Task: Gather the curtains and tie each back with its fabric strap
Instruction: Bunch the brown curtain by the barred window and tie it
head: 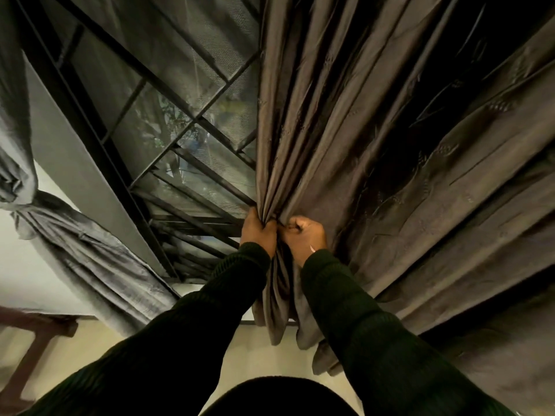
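A brown-grey curtain point(375, 139) hangs on the right side of the window, spread wide at the top and pulled into folds at hand height. My left hand point(258, 232) grips the gathered left edge of its pleats. My right hand point(306, 235) grips more folds right beside it, the knuckles of both hands nearly touching. Below the hands the bunched cloth hangs down toward the floor. At the far left a second grey curtain point(90, 259) is drawn together and held by a fabric strap point(21, 202). No strap for the right curtain shows.
A window with a black metal grille point(186, 121) and mesh fills the middle. A pale wall and sill point(30, 280) lie lower left. A reddish wooden piece of furniture point(33, 340) stands at the bottom left on the light floor.
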